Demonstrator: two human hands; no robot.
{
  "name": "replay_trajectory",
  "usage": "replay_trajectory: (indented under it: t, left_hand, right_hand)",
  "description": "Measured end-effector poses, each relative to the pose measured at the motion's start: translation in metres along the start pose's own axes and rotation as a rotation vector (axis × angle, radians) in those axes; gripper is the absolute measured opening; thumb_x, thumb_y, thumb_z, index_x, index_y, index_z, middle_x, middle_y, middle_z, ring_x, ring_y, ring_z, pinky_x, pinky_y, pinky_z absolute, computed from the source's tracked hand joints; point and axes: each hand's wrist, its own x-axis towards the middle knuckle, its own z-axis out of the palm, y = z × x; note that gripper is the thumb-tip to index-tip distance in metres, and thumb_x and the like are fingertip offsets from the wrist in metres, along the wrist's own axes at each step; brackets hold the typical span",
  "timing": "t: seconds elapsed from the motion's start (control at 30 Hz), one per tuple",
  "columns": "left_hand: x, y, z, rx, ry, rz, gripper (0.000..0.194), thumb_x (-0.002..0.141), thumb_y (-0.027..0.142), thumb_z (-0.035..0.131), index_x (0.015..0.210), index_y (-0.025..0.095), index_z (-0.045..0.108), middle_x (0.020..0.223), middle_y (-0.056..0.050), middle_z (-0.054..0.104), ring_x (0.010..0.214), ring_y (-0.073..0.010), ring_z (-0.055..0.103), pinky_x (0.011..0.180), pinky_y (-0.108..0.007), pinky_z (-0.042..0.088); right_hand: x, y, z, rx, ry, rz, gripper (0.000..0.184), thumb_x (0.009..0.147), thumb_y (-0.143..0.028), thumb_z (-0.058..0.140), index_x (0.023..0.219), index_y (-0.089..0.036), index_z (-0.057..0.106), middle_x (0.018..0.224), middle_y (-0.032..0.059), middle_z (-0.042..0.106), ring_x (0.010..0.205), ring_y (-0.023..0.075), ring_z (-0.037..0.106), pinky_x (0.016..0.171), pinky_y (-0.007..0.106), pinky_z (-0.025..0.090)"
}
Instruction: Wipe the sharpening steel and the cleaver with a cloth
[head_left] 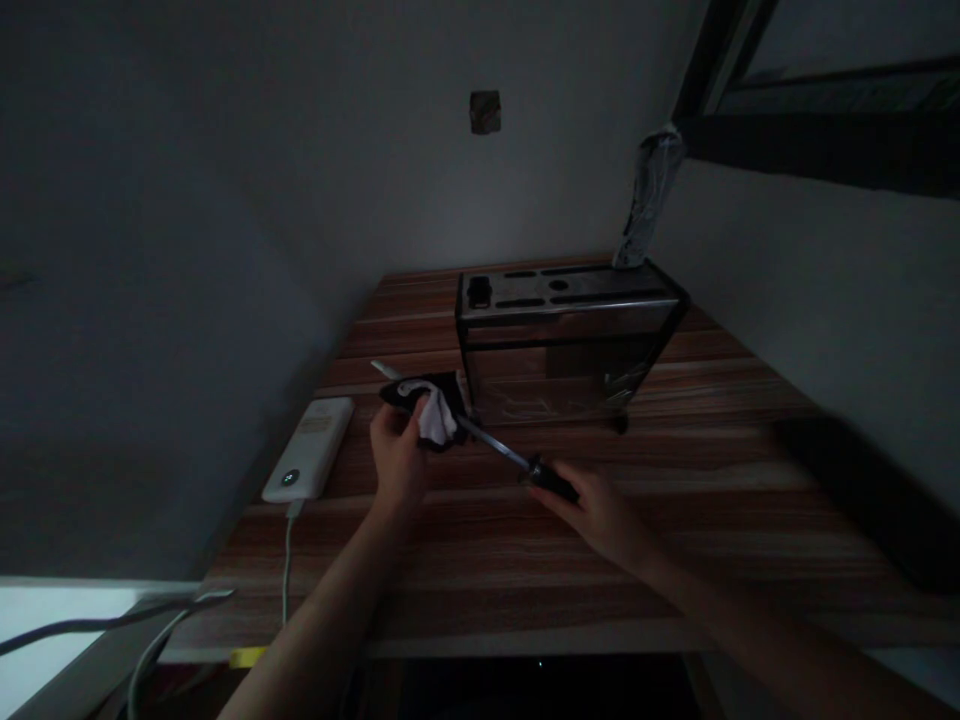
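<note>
My right hand (592,505) is closed around the black handle of a honing steel (499,447), a narrow shiny shaft with a small guard. The shaft slants up and left across the front of the table. A black-and-white cloth (439,415) is wrapped around its far part, with my left hand (400,445) closed on it. Past the cloth, the pale tip sticks out at the upper left. Just behind the cloth stands a knife rack (574,310) with a slotted metal top, black edges and see-through sides.
A white power bank (311,450) with a cable (286,560) lies near the left edge of the wood-grain table (630,600). At the right edge is a long dark object (862,495). Walls border the table at the back and right. The light is dim.
</note>
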Motion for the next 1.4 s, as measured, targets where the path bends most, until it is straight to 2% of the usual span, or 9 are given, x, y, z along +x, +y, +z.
replay_trajectory:
  t: [0.2,0.4,0.5,0.6,0.8,0.97,1.17,1.3,1.4]
  left_hand:
    - [-0.016,-0.003,0.006,0.221,-0.16,-0.031,0.023,0.061,0.034,0.073,0.07,0.014,0.067,0.067,-0.001,0.067,0.061,-0.0137,0.059,0.058,-0.022,0.046]
    - [-0.033,-0.003,0.017,0.31,-0.345,-0.045,0.02,0.061,0.032,0.073,0.07,0.016,0.067,0.069,-0.002,0.069,0.064,-0.0158,0.061,0.061,-0.024,0.048]
    - [-0.043,-0.007,0.021,0.362,-0.454,-0.068,0.017,0.062,0.03,0.072,0.07,0.016,0.066,0.069,-0.002,0.069,0.064,-0.0167,0.062,0.06,-0.025,0.049]
    - [-0.051,-0.011,0.024,0.39,-0.522,-0.087,0.019,0.061,0.028,0.073,0.073,0.016,0.065,0.073,-0.004,0.07,0.068,-0.0184,0.064,0.062,-0.026,0.05]
    - [-0.053,-0.015,0.024,0.403,-0.546,-0.068,0.023,0.062,0.029,0.073,0.079,0.017,0.063,0.078,-0.005,0.07,0.073,-0.0198,0.064,0.067,-0.029,0.051]
    - [-0.052,-0.013,0.023,0.389,-0.553,-0.071,0.02,0.063,0.029,0.072,0.077,0.017,0.064,0.075,-0.004,0.07,0.071,-0.0195,0.064,0.065,-0.028,0.051]
    - [-0.05,-0.009,0.026,0.359,-0.511,-0.101,0.018,0.061,0.027,0.073,0.073,0.017,0.065,0.073,-0.004,0.07,0.068,-0.0189,0.064,0.063,-0.027,0.05]
    - [-0.044,-0.006,0.026,0.33,-0.484,-0.118,0.016,0.059,0.026,0.073,0.07,0.017,0.066,0.07,-0.004,0.07,0.066,-0.0183,0.063,0.061,-0.027,0.05]
    - [-0.036,-0.004,0.023,0.301,-0.419,-0.132,0.019,0.057,0.028,0.075,0.068,0.016,0.067,0.067,-0.002,0.069,0.063,-0.0173,0.062,0.059,-0.026,0.049]
  right_hand:
    - [0.0,0.001,-0.001,0.006,0.018,-0.029,0.021,0.085,-0.036,0.053,0.08,-0.019,0.064,0.072,0.0031,0.067,0.066,0.0158,0.06,0.06,0.027,0.045]
    - [0.0,0.002,0.001,0.016,0.016,-0.021,0.02,0.085,-0.036,0.053,0.083,-0.019,0.063,0.076,0.0037,0.067,0.069,0.0175,0.062,0.062,0.028,0.046]
    - [0.001,0.003,0.001,0.049,0.023,-0.038,0.016,0.083,-0.029,0.054,0.092,-0.019,0.063,0.087,0.0055,0.069,0.079,0.0197,0.064,0.071,0.031,0.048]
    - [0.001,0.003,0.0,0.088,0.016,-0.056,0.02,0.081,-0.021,0.054,0.1,-0.02,0.061,0.095,0.0061,0.07,0.084,0.0207,0.065,0.075,0.033,0.049]
    - [0.001,0.004,0.0,0.074,0.017,-0.042,0.017,0.08,-0.02,0.055,0.094,-0.019,0.063,0.089,0.0064,0.07,0.081,0.0216,0.065,0.073,0.034,0.05]
    - [0.002,0.005,0.0,0.085,0.037,-0.066,0.023,0.079,-0.017,0.054,0.1,-0.021,0.062,0.097,0.0065,0.07,0.086,0.022,0.065,0.076,0.034,0.05]
    - [0.002,0.003,0.0,0.093,0.038,-0.072,0.026,0.08,-0.019,0.055,0.104,-0.021,0.062,0.099,0.0061,0.07,0.088,0.0217,0.065,0.078,0.035,0.05]
    - [0.002,0.001,-0.001,0.072,0.055,-0.055,0.018,0.081,-0.024,0.056,0.097,-0.02,0.064,0.091,0.0057,0.071,0.081,0.0208,0.066,0.071,0.032,0.051]
    - [0.002,0.0,0.0,0.062,0.064,-0.051,0.017,0.083,-0.031,0.055,0.092,-0.02,0.065,0.087,0.0045,0.07,0.077,0.0192,0.065,0.068,0.029,0.05]
